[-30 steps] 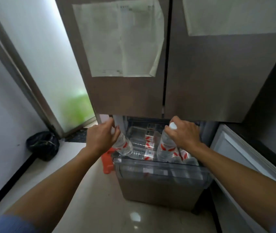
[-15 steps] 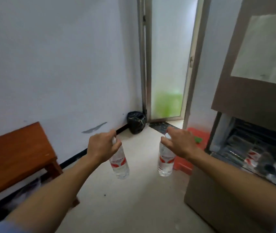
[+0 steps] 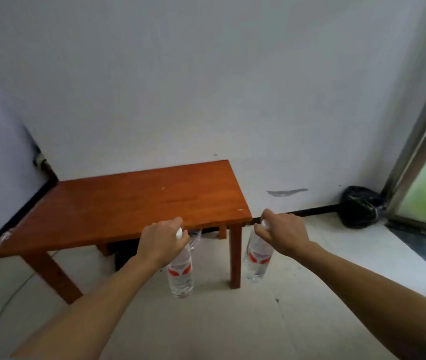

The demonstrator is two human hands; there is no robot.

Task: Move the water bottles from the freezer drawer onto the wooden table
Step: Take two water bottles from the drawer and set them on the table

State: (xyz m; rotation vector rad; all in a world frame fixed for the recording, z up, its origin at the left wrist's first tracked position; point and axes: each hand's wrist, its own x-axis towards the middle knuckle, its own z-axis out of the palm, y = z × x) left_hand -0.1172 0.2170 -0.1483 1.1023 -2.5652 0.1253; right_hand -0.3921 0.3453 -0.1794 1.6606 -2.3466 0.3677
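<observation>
My left hand (image 3: 161, 242) grips the white-capped neck of a clear water bottle (image 3: 180, 274) with a red label, which hangs upright in front of the wooden table's (image 3: 118, 206) near edge. My right hand (image 3: 283, 233) holds a second, matching water bottle (image 3: 257, 258) by its top, hanging just right of the table's front right leg. Both bottles are in the air, lower than the tabletop. The tabletop is bare. The freezer drawer is out of view.
The table stands against a white wall in a corner. A black bag (image 3: 361, 206) lies on the floor at the right by a metal door frame (image 3: 419, 141). Dark items sit under the table (image 3: 123, 253). The floor is pale tile.
I lifted both bottles out of the freezer drawer and turned left. The fridge has left the view and the wooden table is now straight ahead, close to both hands.
</observation>
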